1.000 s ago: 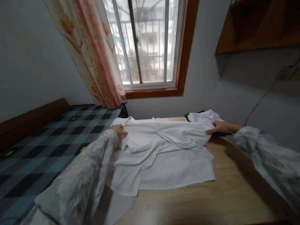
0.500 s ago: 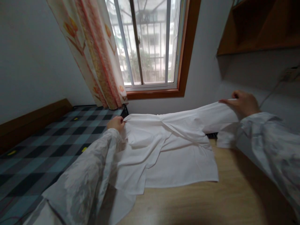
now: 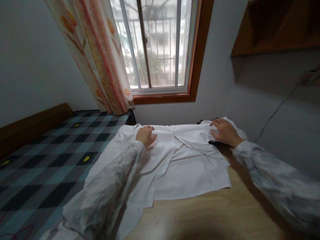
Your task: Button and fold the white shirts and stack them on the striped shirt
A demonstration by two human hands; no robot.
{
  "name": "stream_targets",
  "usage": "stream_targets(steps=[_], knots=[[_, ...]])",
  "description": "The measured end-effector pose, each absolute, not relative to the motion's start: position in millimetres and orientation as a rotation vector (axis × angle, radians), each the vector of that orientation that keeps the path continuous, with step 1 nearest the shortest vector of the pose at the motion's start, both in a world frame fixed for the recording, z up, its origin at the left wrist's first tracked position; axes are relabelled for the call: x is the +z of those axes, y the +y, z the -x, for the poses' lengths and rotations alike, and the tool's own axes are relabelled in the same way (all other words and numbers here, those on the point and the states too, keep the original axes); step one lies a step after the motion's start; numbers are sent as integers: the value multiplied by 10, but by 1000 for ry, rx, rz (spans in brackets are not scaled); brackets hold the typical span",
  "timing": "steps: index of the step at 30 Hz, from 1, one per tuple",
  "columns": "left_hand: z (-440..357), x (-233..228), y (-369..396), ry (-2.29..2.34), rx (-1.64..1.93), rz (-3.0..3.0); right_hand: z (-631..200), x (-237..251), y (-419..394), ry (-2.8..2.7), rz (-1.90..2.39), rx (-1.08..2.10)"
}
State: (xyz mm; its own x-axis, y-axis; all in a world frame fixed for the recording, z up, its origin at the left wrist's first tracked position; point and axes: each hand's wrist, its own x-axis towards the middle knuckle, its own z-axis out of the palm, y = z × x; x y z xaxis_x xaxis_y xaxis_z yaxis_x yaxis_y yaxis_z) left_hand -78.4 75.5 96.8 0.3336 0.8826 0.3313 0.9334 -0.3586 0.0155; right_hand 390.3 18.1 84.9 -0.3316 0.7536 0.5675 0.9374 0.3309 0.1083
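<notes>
A white shirt lies spread on a light wooden table, with creases across its middle and its left part hanging past the table's side. My left hand rests on the upper left of the shirt, thumb apart from slightly bent fingers. Near the far right corner, my right hand lies over the shirt's right-hand part with its fingers spread. Neither hand grips the cloth. Black, ridged-looking items partly show from under the shirt by my right hand; their kind is hidden.
To the left stands a bed with a checked sheet and a wooden board. A flowered curtain hangs beside the window. A wooden shelf juts out at upper right, and a cable runs down the wall.
Both hands have let go of the shirt's raised far edge and moved inward and onto it. The right-hand part, held up before, now lies down on the table.
</notes>
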Motion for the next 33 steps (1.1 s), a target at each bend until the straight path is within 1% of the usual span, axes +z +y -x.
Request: stream_targets(steps=[2,4,8,12,17,20,24,26,30,33], knots=[[438,906,665,-1595,-426,2596,-3433,795,127,-2358,1351,-431],[129,774,585,-1654,-400,2691,-3010,701,84,-2510,1318,-300],[-168,396,471,-1908,-418,2621,-2520,447,58,-2569,1574,-248],[-124,100,420,-1944,-623,2632,-2437,284,88,-2528,1625,-308],[-51,-59,430,-1778,-905,2826,-2401,273,119,-2459,1499,-291],[-46,-108,444,-1724,-1027,2867,-2316,298,126,-2274,1428,-133],[-50,-152,455,-1702,-1143,2862,-2170,209,119,-2044,1335,278],[-52,-167,463,-1731,-1226,2860,-2101,101,105,-1946,1284,419],[-45,-192,494,-1822,-1517,2886,-1980,-103,76,-1753,1180,463],[-38,-196,523,-1833,-1705,2917,-1919,-152,69,-1705,1109,473]])
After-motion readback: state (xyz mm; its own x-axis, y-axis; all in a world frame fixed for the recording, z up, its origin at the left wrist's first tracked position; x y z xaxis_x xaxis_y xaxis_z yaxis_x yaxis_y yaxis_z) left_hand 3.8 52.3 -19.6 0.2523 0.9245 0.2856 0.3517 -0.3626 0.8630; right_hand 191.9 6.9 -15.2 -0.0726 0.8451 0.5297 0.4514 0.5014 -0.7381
